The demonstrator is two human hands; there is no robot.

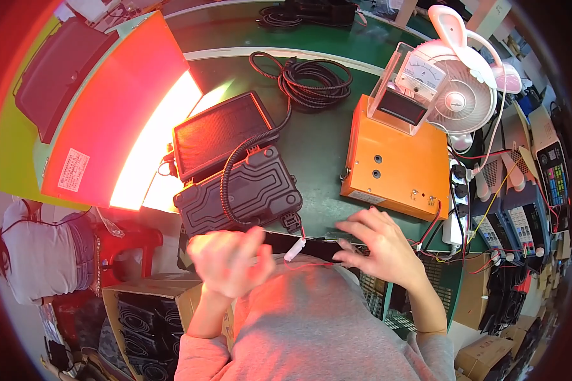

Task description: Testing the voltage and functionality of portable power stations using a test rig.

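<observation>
**Head view: left hand [232,260] blurred, right hand [384,244] spread at the near edge of a green surface [321,149]**

The left hand is held just in front of a black ribbed case [235,190] — its fingers are blurred, so whether anything is gripped cannot be told. The fingers of the right hand are parted and slightly curved, and are held near the front of an orange metal box [397,168].

Between the two hands, a white plug connector [295,249] is seen at the near edge of the surface, close to the right front corner of the case. The case is lain across by a black sleeved cable [225,181], which is coiled farther back on the surface. Just behind the case, a framed solar panel [222,136] is placed — lit red from the left by a glowing panel [124,108].

On the orange metal box, a dial meter [424,75] is mounted in a clear housing, with a white fan [457,101] set beside it.
</observation>
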